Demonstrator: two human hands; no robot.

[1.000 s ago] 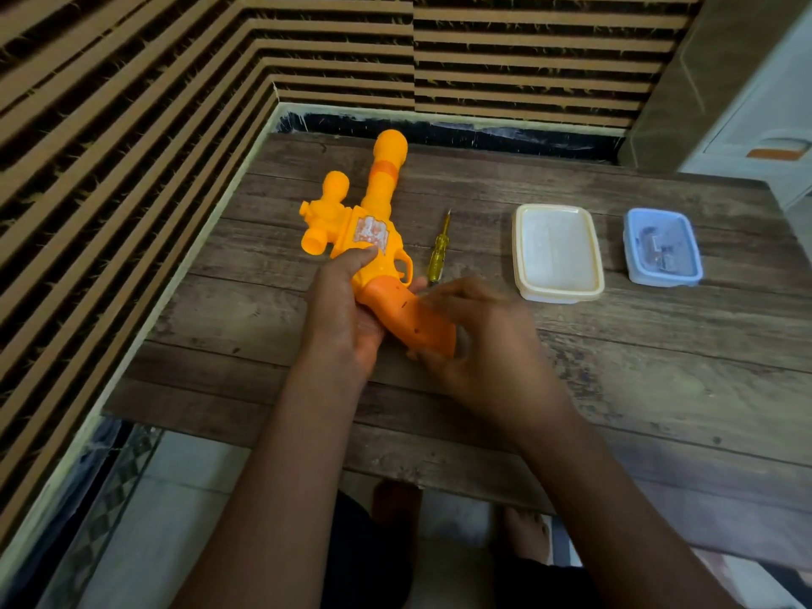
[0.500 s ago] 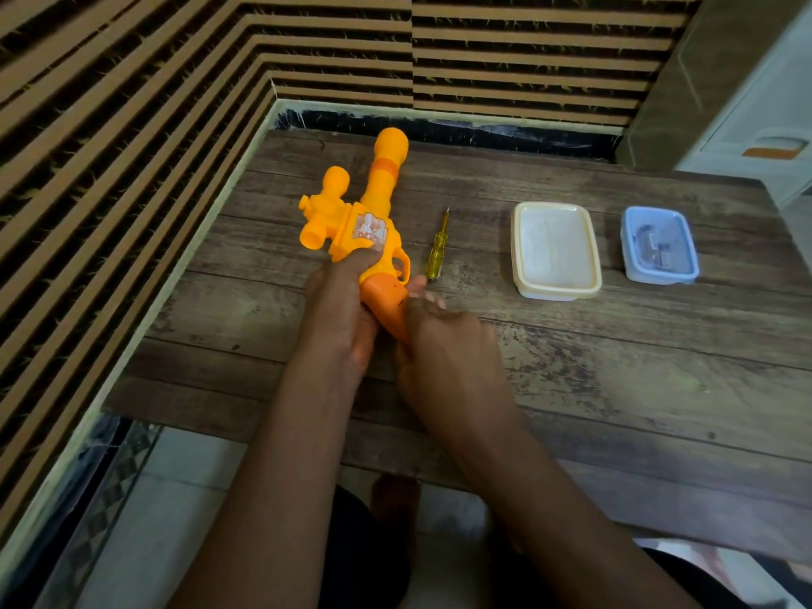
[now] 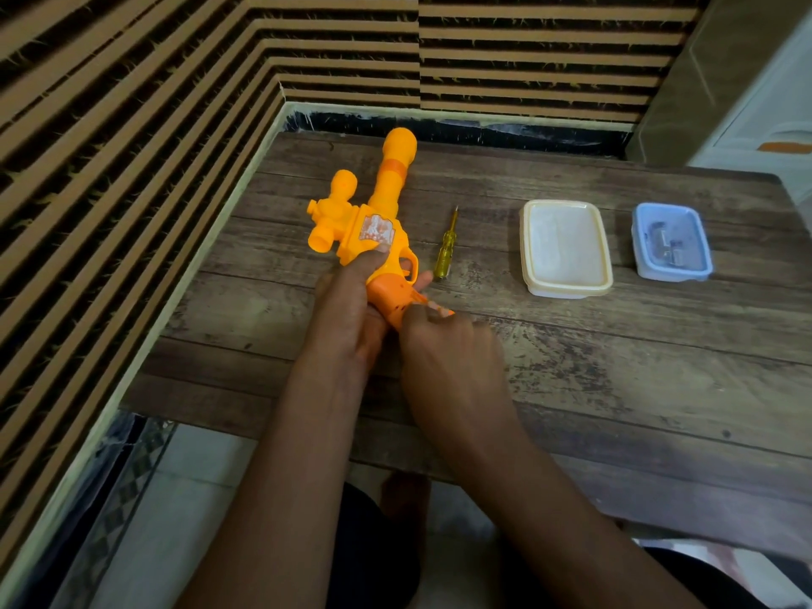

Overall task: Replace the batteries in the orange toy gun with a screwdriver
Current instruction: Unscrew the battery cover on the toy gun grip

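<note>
The orange toy gun (image 3: 378, 213) lies on the wooden table (image 3: 615, 367) with its barrel pointing away from me. My left hand (image 3: 347, 309) grips it around the body just behind the trigger, thumb on top. My right hand (image 3: 444, 349) is curled over the darker orange handle (image 3: 391, 296), covering its lower end. A yellow-handled screwdriver (image 3: 446, 250) lies loose on the table just right of the trigger guard, tip pointing away.
A cream rectangular container (image 3: 564, 250) sits right of the screwdriver. Further right a blue-rimmed box (image 3: 670, 241) holds small grey parts. Striped walls close in on the left and at the back. The table's near edge is by my forearms.
My right hand slid up the handle toward the trigger and now covers most of it. The gun shifted slightly. My left hand kept its hold.
</note>
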